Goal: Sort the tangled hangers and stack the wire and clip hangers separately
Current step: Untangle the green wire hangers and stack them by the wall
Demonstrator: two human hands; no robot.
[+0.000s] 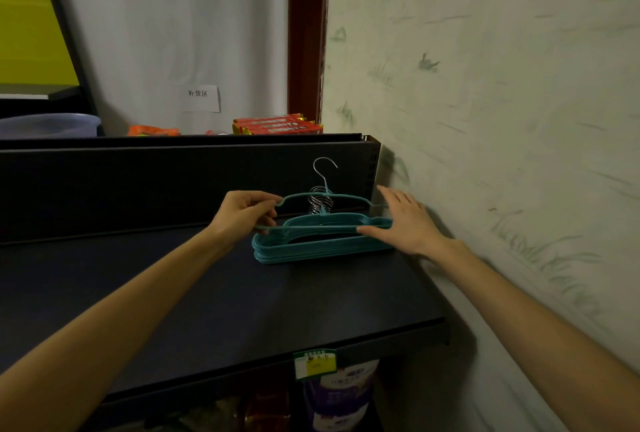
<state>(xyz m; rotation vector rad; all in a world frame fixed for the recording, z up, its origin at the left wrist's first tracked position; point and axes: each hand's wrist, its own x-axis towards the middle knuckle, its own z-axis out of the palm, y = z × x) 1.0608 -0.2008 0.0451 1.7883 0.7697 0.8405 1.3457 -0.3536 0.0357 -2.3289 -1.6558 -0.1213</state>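
Note:
A stack of several teal hangers (311, 251) lies on the dark shelf (207, 293) near its back right corner, their metal hooks (320, 203) bunched toward the back panel. One teal hanger (311, 196) is raised above the stack, its silver hook pointing up. My left hand (242, 211) pinches this hanger's left end. My right hand (405, 220) has its fingers straight, with the thumb touching the right end of the stack and the fingertips near the raised hanger's right tip.
A dark back panel (173, 182) rises behind the shelf. A patterned wall (485, 119) runs close along the right. Red snack packs (277, 125) and a bluish basin (48, 125) sit beyond the panel. A price tag (315, 364) hangs on the shelf's front edge.

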